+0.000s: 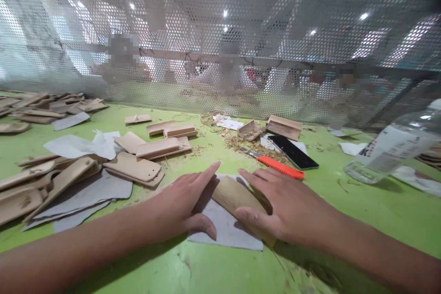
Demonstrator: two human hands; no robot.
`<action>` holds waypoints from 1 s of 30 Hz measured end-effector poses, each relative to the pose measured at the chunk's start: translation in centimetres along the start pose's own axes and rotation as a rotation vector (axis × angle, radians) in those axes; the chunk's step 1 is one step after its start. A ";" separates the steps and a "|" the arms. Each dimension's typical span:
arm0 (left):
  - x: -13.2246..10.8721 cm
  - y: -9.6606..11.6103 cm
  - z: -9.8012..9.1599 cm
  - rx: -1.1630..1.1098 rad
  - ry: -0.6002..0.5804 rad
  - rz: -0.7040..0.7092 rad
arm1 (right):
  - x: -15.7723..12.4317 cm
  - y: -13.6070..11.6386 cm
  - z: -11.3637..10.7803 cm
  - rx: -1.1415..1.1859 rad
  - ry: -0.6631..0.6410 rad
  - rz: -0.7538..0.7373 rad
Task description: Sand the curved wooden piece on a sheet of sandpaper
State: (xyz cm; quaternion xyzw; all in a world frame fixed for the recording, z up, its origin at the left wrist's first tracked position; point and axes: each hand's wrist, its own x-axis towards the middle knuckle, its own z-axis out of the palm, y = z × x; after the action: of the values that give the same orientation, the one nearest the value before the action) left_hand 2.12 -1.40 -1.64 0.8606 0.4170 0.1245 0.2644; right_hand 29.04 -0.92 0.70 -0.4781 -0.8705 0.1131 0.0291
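My left hand [184, 204] lies flat and open on a grey sheet of sandpaper [225, 229] on the green table. My right hand [282, 206] is wrapped over a tan wooden piece [230, 195] that rests on the same sheet. The two hands are close together, with the wooden piece between them. Just beyond my right hand lies an orange-handled knife [279, 166].
Several flat wooden pieces [138, 167] and grey sheets [86, 193] lie at left. A black phone [292, 151], wood shavings [248, 144] and small wooden blocks [284, 126] sit farther back. A clear plastic bottle [396, 147] stands tilted at right. A perforated metal screen [220, 41] closes the far edge.
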 end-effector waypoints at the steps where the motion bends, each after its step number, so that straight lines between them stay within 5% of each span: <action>1: 0.0 0.0 0.0 -0.001 0.000 -0.001 | -0.1 -0.1 0.1 -0.010 -0.019 -0.006; 8: -0.3 -0.3 -0.2 0.034 -0.024 -0.013 | -0.2 -0.5 0.8 0.089 -0.049 -0.047; 15: -0.2 0.6 -0.6 0.009 -0.082 -0.086 | 0.8 1.9 -1.2 0.231 -0.167 -0.378; 21: -0.3 0.4 -0.4 -0.026 -0.044 -0.055 | -0.1 -0.2 1.0 0.240 -0.110 0.102; 30: -0.2 -0.1 0.0 -0.036 -0.040 -0.047 | 0.9 -2.2 3.0 0.206 0.070 -0.019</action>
State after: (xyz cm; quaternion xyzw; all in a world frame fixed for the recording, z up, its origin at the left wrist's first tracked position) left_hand 1.89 -1.50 -1.73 0.8480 0.4295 0.1087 0.2908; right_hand 26.27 -1.76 -1.80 -0.4679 -0.8572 0.1851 0.1096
